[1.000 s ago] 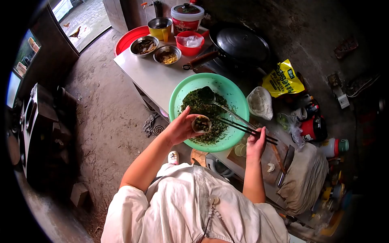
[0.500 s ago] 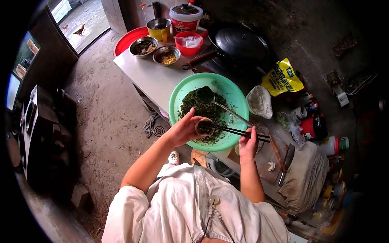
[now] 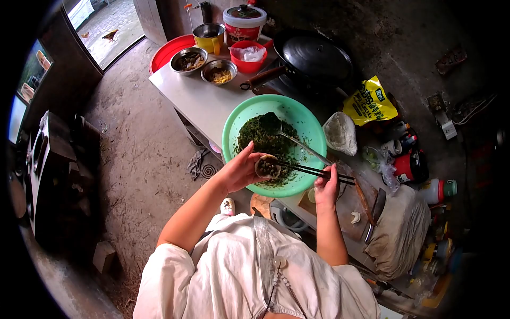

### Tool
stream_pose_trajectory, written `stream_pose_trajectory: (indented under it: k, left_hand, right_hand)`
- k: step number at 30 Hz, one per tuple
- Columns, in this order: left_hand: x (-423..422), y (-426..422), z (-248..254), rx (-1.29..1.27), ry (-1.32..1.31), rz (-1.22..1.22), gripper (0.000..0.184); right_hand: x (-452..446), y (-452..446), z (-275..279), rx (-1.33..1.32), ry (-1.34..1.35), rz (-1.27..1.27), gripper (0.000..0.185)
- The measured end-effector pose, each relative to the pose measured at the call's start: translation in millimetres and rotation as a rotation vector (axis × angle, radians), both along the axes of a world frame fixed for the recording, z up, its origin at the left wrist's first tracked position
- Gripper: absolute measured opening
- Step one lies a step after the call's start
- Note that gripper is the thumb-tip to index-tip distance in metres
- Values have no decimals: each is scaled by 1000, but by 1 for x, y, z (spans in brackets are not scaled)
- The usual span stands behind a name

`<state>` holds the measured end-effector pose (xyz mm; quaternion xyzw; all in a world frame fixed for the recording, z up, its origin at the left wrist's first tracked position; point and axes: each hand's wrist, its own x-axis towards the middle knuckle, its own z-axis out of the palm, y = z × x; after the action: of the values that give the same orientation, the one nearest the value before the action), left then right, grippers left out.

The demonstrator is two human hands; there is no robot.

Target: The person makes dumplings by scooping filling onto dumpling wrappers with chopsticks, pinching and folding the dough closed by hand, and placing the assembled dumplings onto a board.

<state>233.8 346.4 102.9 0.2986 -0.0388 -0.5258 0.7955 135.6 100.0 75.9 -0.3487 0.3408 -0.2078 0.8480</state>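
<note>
Cupped in my left hand is a round dumpling wrapper with dark green filling on it. My right hand grips dark chopsticks, whose tips reach to the filling in the wrapper. Both hands are over the near side of a light green basin. Chopped green filling covers much of the basin's bottom. A metal spatula rests in it, its dark head in the filling and its handle over the right rim.
Behind the basin stand two metal bowls of food, a red bowl and a lidded wok. At right are a floury white bowl, a yellow packet, a knife, one folded dumpling and a cloth.
The chopstick tips have shifted slightly at the wrapper, and more of the filling in it shows. Both hands stay nearly in place.
</note>
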Motion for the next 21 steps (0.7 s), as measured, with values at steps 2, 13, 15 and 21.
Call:
stream_pose_trajectory:
  k: [2,13,15,21]
  left_hand:
    - [0,0,0,11,3,3,67]
    - [-2,-4,-10,75,36,52,60]
    - [-3,-6,-11,98,33,66,60]
    - [-4,-7,-12,69,37,71,61]
  right_hand:
    - [-2,1,5,-21,-31,15,26]
    - [-4,9,12,-97,-66,58,30]
    - [-4,11,8,-299,-42,87,30]
    - [-2,8,7,-229,-37,56,28]
